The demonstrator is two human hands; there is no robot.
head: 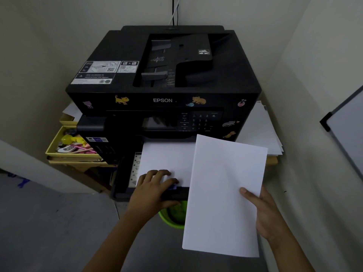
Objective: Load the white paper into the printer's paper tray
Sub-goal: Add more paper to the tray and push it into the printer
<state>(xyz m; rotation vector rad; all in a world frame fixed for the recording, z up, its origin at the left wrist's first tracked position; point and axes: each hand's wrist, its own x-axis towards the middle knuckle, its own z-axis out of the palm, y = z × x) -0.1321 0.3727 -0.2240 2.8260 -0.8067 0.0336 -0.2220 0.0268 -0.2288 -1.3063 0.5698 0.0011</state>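
Note:
A black Epson printer (163, 75) stands in a corner, its paper tray (125, 173) pulled out at the front with white paper (167, 160) lying in it. My left hand (153, 189) grips the tray's front edge, fingers over the paper and thumb below. My right hand (263, 211) holds a stack of white paper (225, 195) by its right edge, thumb on top. The stack hangs tilted over the tray's right side and hides that part of it.
A yellow box of small items (72, 143) sits left of the printer. Loose white sheets (261, 130) are piled to its right. A green bin (172, 214) stands on the floor under the tray. A whiteboard (347, 132) leans at the right wall.

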